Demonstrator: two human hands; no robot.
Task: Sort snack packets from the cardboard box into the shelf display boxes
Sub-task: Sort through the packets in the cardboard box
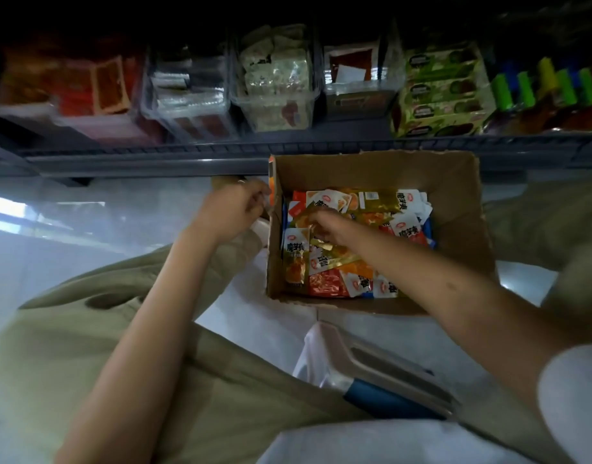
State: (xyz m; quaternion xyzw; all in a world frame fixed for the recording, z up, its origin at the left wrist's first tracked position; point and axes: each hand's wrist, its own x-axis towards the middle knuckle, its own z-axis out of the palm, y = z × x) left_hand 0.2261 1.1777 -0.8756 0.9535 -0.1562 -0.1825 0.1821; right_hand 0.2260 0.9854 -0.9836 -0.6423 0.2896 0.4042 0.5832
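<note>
The characters "魔芋爽" appeared on several snack packets (296,249) in the cardboard box (455,209); print on the shelf boxes (278,78) was too blurred to read.

Shelf display boxes (271,110) blurred and dim.

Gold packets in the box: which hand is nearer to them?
Right. The right hand is inside the cardboard box, gripping the gold packets; the left hand is outside its left wall.
</note>
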